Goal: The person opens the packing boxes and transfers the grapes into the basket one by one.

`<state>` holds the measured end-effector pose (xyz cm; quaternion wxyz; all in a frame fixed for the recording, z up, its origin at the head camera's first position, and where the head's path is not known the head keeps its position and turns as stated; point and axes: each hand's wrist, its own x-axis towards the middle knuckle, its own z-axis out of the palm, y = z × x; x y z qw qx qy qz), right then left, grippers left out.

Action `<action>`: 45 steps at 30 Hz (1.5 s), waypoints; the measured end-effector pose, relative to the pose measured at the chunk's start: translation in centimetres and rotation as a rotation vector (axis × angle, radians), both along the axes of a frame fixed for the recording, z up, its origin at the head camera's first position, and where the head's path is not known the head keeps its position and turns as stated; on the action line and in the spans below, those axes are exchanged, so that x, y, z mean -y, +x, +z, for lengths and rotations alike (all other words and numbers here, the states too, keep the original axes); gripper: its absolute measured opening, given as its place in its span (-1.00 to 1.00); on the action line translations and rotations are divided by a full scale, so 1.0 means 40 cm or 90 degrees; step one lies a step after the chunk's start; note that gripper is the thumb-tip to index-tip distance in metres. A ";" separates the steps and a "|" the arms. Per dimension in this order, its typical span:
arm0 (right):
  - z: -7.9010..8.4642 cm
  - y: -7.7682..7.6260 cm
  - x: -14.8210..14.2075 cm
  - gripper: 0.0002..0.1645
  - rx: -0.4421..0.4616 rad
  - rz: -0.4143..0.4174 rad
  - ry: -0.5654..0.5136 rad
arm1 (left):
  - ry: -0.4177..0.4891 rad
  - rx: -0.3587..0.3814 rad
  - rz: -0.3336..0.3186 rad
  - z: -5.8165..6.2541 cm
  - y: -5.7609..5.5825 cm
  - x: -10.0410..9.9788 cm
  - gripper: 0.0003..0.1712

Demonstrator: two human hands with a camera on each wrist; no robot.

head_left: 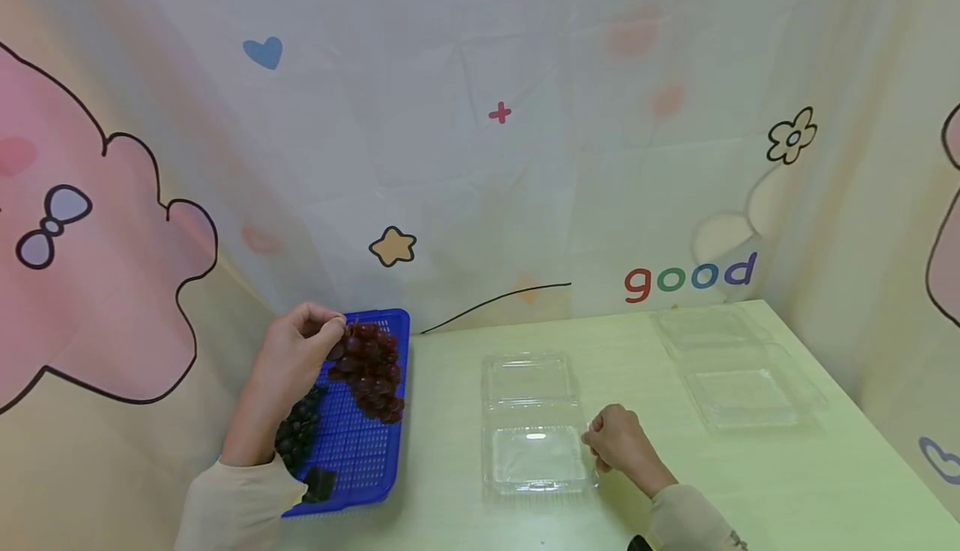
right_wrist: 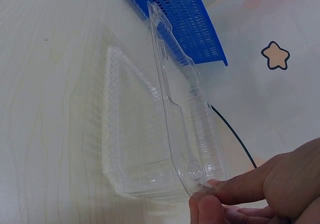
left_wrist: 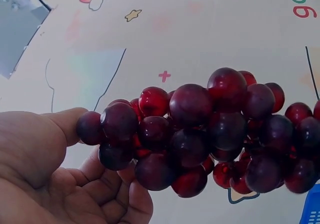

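My left hand [head_left: 296, 355] pinches a bunch of red grapes [head_left: 367, 372] by its top end. The bunch hangs above a blue plastic basket [head_left: 395, 451]; in the left wrist view its round berries [left_wrist: 190, 104] stretch away from the thumb and fingers. A clear plastic clamshell box [head_left: 528, 384] lies with its lid unfolded on the table. At the box's right edge is my right hand [head_left: 621, 443], and in the right wrist view its thumb and fingers pinch the rim of the clear box [right_wrist: 172, 109].
Inside the basket, partly behind the left forearm, lie a bunch of dark grapes [head_left: 300, 430] and a small dark piece [head_left: 320, 484]. Another unfolded clear box [head_left: 738, 384] lies at the right on the pale table [head_left: 450, 418]. A printed curtain [head_left: 450, 159] stands behind the table.
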<state>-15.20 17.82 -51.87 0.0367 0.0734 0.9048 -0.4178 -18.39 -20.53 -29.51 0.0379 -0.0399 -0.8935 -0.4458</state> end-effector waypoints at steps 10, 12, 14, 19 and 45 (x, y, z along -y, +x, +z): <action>0.006 -0.002 0.001 -0.47 0.009 0.001 -0.005 | -0.006 -0.009 0.013 0.000 0.002 0.043 -0.64; 0.005 -0.003 0.000 -0.48 0.006 0.003 -0.003 | -0.006 -0.008 0.019 0.000 0.002 0.051 -0.62; 0.006 -0.004 0.000 -0.49 0.007 0.003 -0.003 | -0.005 -0.006 0.022 0.000 0.003 0.059 -0.60; 0.006 -0.005 -0.001 -0.51 0.018 0.003 -0.010 | -0.004 -0.002 0.031 -0.002 0.005 0.076 -0.59; 0.006 -0.002 0.000 -0.56 0.019 0.007 0.009 | 0.005 0.050 0.088 -0.035 0.020 0.155 -0.52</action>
